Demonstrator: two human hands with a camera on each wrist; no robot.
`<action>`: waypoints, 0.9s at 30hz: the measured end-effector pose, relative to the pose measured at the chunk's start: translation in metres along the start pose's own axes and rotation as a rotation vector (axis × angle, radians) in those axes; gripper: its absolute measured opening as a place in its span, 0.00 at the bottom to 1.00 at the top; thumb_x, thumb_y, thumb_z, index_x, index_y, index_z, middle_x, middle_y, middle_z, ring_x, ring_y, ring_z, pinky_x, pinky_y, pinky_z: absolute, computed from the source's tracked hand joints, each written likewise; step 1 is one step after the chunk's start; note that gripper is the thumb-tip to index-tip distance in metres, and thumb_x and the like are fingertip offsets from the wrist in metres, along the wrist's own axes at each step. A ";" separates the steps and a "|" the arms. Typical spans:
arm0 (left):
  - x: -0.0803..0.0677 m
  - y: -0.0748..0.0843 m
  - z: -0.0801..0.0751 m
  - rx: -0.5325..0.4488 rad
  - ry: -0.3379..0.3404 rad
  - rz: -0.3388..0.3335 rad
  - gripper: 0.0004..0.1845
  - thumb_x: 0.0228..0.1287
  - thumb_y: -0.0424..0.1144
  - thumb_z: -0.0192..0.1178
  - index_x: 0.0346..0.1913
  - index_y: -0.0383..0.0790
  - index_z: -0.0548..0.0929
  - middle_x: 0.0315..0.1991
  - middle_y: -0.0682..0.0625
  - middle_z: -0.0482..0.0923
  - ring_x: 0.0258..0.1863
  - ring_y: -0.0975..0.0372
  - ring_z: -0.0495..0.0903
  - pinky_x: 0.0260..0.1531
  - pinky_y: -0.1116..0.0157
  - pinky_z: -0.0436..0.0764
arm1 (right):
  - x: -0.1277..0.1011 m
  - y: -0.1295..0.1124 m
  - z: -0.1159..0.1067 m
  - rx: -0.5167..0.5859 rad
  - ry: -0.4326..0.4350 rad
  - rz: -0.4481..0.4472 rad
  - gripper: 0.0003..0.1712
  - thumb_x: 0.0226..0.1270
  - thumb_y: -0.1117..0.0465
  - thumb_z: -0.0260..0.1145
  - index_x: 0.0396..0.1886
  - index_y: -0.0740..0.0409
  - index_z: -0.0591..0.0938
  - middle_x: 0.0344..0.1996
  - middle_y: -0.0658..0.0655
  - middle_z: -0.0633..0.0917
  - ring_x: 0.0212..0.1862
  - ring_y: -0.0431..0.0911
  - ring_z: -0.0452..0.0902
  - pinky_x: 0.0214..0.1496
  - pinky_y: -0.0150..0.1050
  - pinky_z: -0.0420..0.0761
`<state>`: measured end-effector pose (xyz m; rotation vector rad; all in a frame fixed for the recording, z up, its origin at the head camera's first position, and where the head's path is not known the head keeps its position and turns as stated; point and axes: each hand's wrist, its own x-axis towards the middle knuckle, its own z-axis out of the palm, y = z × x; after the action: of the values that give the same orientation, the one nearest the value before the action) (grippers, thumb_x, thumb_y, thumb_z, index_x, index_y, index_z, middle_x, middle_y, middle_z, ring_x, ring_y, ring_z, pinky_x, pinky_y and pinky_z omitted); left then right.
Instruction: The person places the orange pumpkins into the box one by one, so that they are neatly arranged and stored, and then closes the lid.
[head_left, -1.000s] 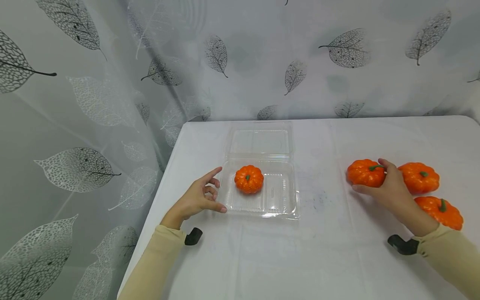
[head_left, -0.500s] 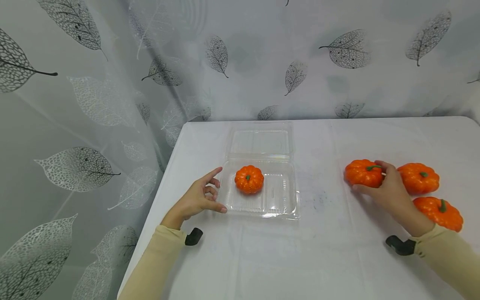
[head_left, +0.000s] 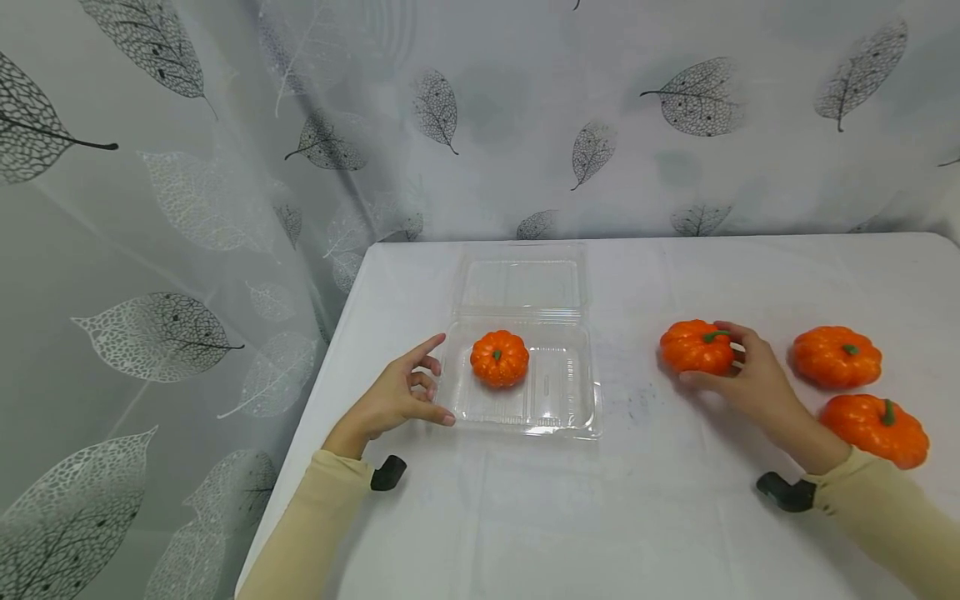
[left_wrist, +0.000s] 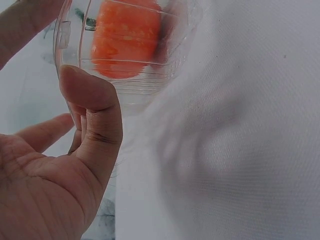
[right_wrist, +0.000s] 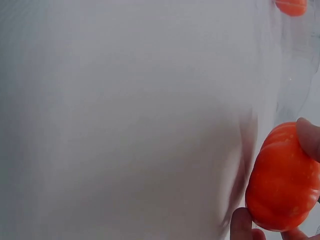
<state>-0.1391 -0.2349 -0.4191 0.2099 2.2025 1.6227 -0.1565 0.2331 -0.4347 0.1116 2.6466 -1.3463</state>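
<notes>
On the white table (head_left: 675, 500), the clear clamshell box (head_left: 558, 392) lies open with one pumpkin (head_left: 498, 357) already inside. To its right, well apart, the right hand (head_left: 753, 383) grasps a second pumpkin (head_left: 696, 346), so the box lies leftward of that grip. Left hand (head_left: 393, 398) rests against the box's near-left corner, fingers relaxed.

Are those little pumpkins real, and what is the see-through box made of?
The pumpkin in the right hand looks like foam or plastic rather than real: uniform bright orange, smooth matte skin, tidy green stem. I can't be certain. The clear box by the left hand looks like thin glossy moulded plastic: transparent, ribbed, hinged lid.
</notes>
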 end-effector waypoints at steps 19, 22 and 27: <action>0.000 -0.001 0.000 -0.012 0.000 -0.017 0.60 0.28 0.32 0.79 0.68 0.62 0.57 0.51 0.33 0.61 0.30 0.55 0.66 0.23 0.70 0.72 | -0.015 -0.042 0.021 0.082 -0.150 -0.103 0.53 0.49 0.42 0.70 0.70 0.55 0.56 0.61 0.65 0.63 0.57 0.61 0.65 0.50 0.48 0.75; -0.001 0.003 0.000 -0.021 -0.011 -0.022 0.60 0.30 0.30 0.78 0.69 0.59 0.55 0.51 0.32 0.60 0.31 0.52 0.66 0.23 0.70 0.72 | -0.017 -0.052 0.025 0.120 -0.166 -0.127 0.52 0.48 0.43 0.71 0.69 0.54 0.57 0.60 0.63 0.64 0.56 0.59 0.67 0.47 0.40 0.77; -0.006 0.018 0.001 -0.022 -0.027 -0.029 0.59 0.32 0.29 0.77 0.70 0.55 0.54 0.51 0.30 0.59 0.32 0.50 0.66 0.23 0.71 0.71 | -0.018 -0.066 0.033 0.208 -0.193 -0.165 0.50 0.47 0.48 0.74 0.68 0.52 0.59 0.59 0.59 0.65 0.54 0.55 0.69 0.45 0.33 0.77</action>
<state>-0.1348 -0.2301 -0.4006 0.1917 2.1570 1.6187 -0.1448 0.1672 -0.3982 -0.2051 2.3952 -1.5938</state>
